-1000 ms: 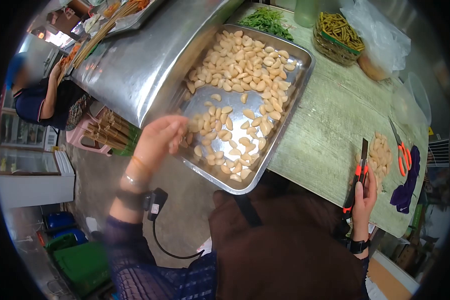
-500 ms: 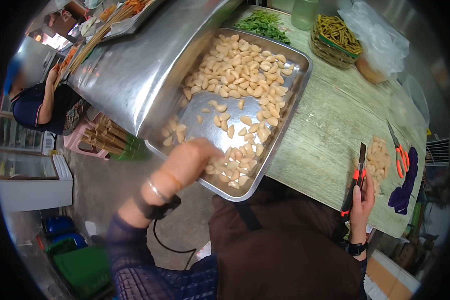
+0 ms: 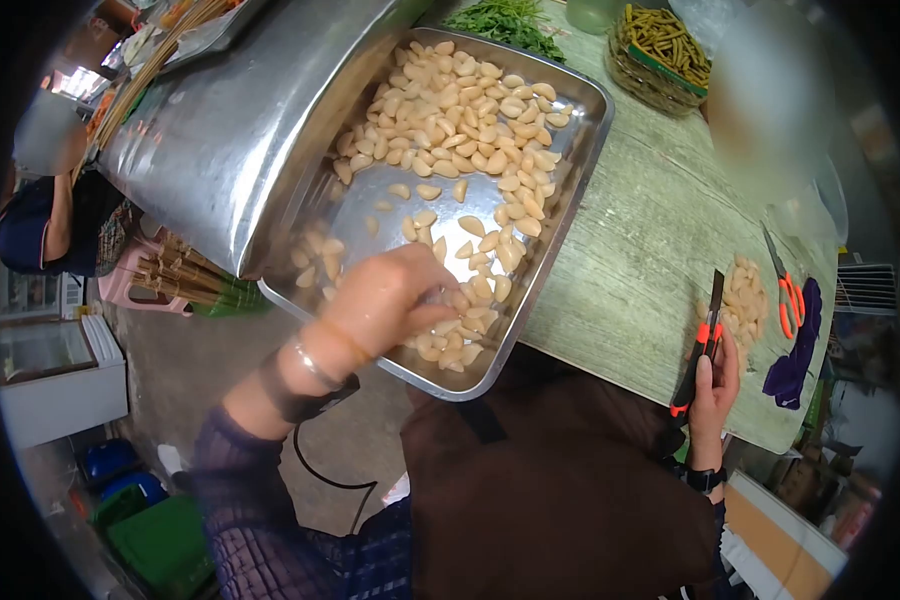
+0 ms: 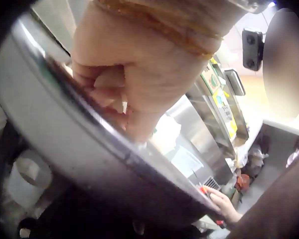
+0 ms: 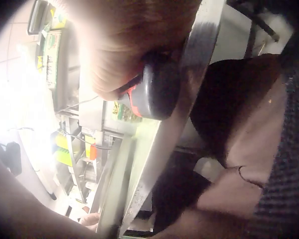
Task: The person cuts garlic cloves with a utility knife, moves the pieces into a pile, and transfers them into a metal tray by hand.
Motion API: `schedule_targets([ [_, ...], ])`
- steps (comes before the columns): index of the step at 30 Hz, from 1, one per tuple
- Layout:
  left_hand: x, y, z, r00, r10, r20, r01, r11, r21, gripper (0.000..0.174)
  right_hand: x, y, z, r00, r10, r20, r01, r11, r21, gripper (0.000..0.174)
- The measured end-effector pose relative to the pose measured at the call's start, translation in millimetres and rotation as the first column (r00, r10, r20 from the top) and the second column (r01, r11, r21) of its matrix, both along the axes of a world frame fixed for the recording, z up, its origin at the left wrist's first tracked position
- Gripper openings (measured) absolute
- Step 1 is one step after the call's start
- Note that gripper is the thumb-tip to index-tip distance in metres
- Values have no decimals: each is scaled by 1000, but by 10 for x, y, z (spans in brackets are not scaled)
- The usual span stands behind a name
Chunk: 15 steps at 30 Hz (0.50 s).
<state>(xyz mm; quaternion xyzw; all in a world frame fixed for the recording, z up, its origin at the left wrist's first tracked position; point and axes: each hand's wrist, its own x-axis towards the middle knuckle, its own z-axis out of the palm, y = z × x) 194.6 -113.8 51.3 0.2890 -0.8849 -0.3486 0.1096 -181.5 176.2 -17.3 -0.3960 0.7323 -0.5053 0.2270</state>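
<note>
A metal tray (image 3: 588, 150) holds many peeled garlic cloves (image 3: 440, 105), heaped at its far end and scattered nearer. My left hand (image 3: 395, 295) is low over its near part, fingers curled down among the cloves. A pale clove (image 4: 109, 78) shows between the curled fingers in the left wrist view; the fingertips are partly hidden. My right hand (image 3: 712, 390) grips a black and orange utility knife (image 3: 684, 388), its blade out and pointing away from me. Beside that hand, more garlic cloves (image 3: 745, 303) lie piled on the green tabletop (image 3: 625, 260).
Orange-handled scissors (image 3: 790, 300) and a purple cloth (image 3: 795, 350) lie at the right. Toward the back are green herbs (image 3: 510, 25) and a container of cut green beans (image 3: 660, 60). A metal counter (image 3: 210, 130) adjoins the tray's left; another person (image 3: 55, 225) is beyond it.
My left hand has gone from the tray's left edge rightward into the near cloves, its fingers now down among them. The right hand keeps hold of the utility knife. The head view has shifted slightly.
</note>
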Motion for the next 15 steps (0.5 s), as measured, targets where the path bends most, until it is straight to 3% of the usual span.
schedule_targets([
  [3,-22,-3,-98,994,-95,52,98,994,-50,21,24,-21,-5,1000,-14,-10,14,1000,-21,54],
  [7,129,-18,135,945,-317,78,275,903,330,13,5,9,-13,1000,-11,-17,11,1000,-3,54],
  [11,283,-47,160,975,-213,56,197,958,210,20,22,-16,-9,1000,-18,5,18,1000,4,54],
  [12,277,-73,255,983,-126,131,94,970,226,26,32,-14,11,1000,-22,22,22,1000,7,54],
  [15,311,-184,305,950,-208,232,152,960,235,28,16,-10,6,1000,-5,-16,5,1000,6,55],
])
